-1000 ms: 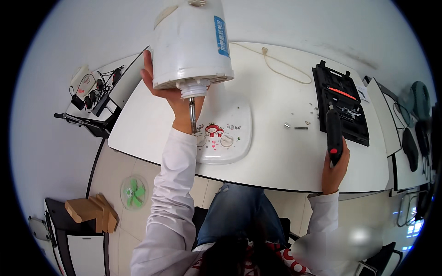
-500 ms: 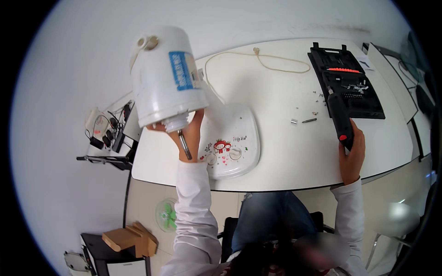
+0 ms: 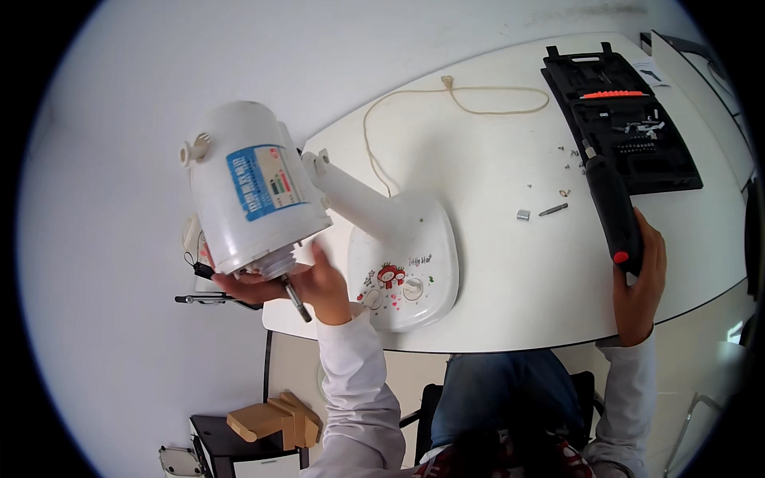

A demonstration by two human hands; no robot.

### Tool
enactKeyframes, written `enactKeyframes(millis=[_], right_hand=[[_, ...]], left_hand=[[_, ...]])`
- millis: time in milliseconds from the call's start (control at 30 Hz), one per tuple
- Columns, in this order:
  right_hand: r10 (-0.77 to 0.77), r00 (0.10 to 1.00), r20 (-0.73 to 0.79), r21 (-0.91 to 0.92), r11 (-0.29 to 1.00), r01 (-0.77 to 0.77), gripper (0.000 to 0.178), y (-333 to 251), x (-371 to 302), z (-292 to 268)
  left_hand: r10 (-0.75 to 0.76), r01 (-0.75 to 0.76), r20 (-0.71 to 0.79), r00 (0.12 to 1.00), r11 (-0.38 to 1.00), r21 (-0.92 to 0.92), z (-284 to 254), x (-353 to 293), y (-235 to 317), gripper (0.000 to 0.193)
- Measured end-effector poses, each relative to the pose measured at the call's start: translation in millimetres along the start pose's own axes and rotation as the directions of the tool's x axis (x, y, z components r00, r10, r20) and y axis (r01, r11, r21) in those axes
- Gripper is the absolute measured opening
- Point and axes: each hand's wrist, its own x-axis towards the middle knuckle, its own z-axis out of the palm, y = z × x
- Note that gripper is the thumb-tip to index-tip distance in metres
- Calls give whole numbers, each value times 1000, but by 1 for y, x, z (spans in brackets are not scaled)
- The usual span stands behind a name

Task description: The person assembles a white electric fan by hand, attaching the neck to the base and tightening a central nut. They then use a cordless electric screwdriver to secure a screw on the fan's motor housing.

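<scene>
The white motor housing of an electric fan point(image 3: 243, 191), with a blue label, is tilted at the left beside the stand's neck point(image 3: 351, 195). My left hand point(image 3: 311, 283) cups its lower end, fingers beneath it and thumb raised. A metal shaft point(image 3: 296, 299) sticks out below, past the hand. The neck runs down to the white fan base point(image 3: 406, 275), which has a cartoon print and two round knobs. At the right, my right hand point(image 3: 641, 283) is wrapped round the rear of a black electric screwdriver point(image 3: 612, 207), whose tip points away toward the tool case.
An open black tool case point(image 3: 661, 171) lies at the far right. Left of it are small screws point(image 3: 574, 153), a screwdriver bit point(image 3: 553, 209) and a small metal cylinder point(image 3: 523, 215). A cream power cord point(image 3: 502, 90) loops across the back of the white table point(image 3: 494, 295).
The motor housing has come down and tilted, with my left hand under it, baring the stand's neck. My right hand still holds the screwdriver beside the case. The whole view has shifted somewhat.
</scene>
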Motion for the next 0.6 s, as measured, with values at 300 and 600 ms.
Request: enactKeyframes(millis=[300, 600], right_hand=[[-37, 999, 2, -39, 999, 37, 60, 10, -3, 0], [-44, 999, 23, -24, 999, 44, 67, 24, -7, 0]], left_hand=[[565, -572, 136, 814, 740, 353, -11, 55, -12, 45], [423, -440, 130, 897, 881, 172, 9, 73, 0, 43]])
